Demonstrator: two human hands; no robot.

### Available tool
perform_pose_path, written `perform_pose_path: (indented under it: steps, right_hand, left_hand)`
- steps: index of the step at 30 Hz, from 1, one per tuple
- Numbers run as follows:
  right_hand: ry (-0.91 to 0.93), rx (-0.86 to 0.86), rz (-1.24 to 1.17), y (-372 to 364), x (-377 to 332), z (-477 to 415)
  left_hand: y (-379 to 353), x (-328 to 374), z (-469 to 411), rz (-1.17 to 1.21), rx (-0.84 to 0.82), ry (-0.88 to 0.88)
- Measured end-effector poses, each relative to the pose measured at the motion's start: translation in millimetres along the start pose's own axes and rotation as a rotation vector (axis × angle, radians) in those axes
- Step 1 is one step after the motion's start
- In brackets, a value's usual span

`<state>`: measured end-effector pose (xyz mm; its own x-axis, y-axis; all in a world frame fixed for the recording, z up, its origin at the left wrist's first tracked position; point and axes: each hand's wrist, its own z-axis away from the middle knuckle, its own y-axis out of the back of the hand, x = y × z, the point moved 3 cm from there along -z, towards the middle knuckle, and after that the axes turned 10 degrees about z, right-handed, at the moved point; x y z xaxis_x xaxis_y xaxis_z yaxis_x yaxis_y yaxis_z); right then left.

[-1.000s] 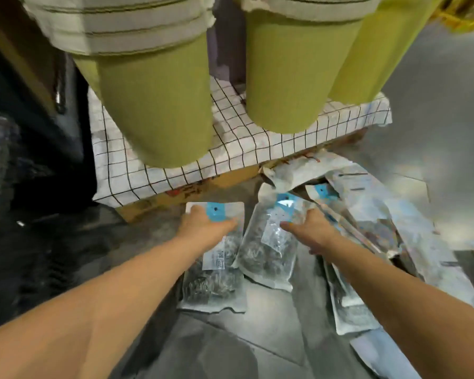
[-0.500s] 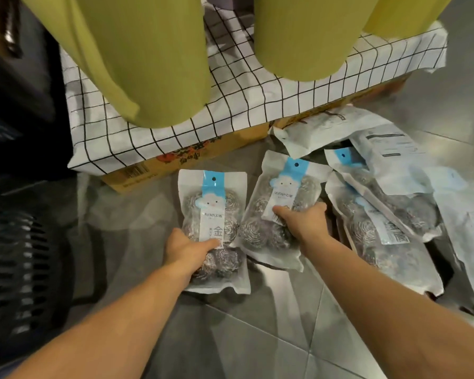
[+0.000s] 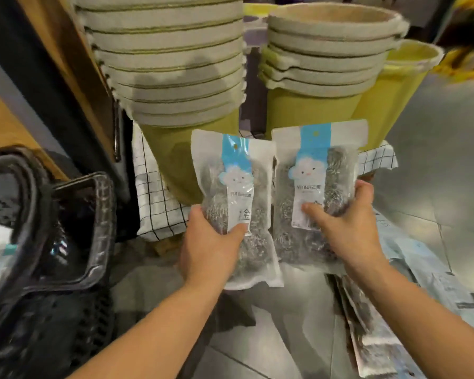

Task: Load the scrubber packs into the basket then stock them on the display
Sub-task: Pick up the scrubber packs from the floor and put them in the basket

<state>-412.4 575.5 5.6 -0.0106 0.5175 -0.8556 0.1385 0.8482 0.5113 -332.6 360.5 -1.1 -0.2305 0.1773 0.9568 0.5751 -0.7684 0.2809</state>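
Seen from the head camera, both scrubber packs have come up off the floor since half a second ago, when they lay flat on the tiles under the hands; now they are held upright in the air, side by side and nearly touching, in front of stacked green buckets (image 3: 175, 77). The left pack (image 3: 237, 203) and the right pack (image 3: 316, 192) are clear plastic pouches with white edges, each with a blue strip and a cloud face down the front, and grey steel-wool balls inside. The left hand (image 3: 211, 247) grips the lower part of the left pack, thumb pressed across the front label, fingers curled out of sight behind. The right hand (image 3: 348, 231) grips the right pack the same way, thumb on the label, fingertips (image 3: 364, 187) wrapped around the pack's right edge. A black basket (image 3: 74, 231) sits at the left, well apart from the packs. More packs (image 3: 367, 324) lie on the floor at the lower right.
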Motion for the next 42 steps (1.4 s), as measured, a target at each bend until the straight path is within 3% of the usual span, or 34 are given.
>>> perform_pose_path:
  steps: [4, 9, 16, 22, 27, 30, 33, 37, 42]
  right_hand:
    - [0.158, 0.121, -0.036, 39, -93, 6]
    - [0.295, 0.07, -0.157, 18, -211, 33]
    - [0.353, -0.317, -0.245, -133, -336, 117]
    - [0.186, -0.695, -0.133, -286, -340, 202]
    - [0.006, -0.902, 0.183, -360, -304, 258]
    - [0.141, -0.937, 0.469, -366, -295, 272]
    - [0.284, -0.985, 0.561, -366, -297, 272]
    - [0.402, -1.017, 0.62, -350, -309, 271]
    - [0.594, -0.877, 0.705, -309, -348, 251]
  left_hand:
    - [39, 82, 7, 0.162, 0.014, -0.09]
    - [158, 148, -8, 0.218, 0.071, -0.208]
    - [399, 122, -18, -0.023, 0.36, -0.185]
    - [528, 26, -9, -0.056, 0.412, 0.159]
    - [574, -54, -20, -0.25, 0.268, 0.448]
    - [587, -86, -28, -0.448, 0.195, 0.52]
    - [590, -92, -34, -0.596, 0.158, 0.375]
    - [585, -79, -31, -0.602, 0.152, 0.215]
    - [543, -36, -38, -0.578, 0.122, 0.043]
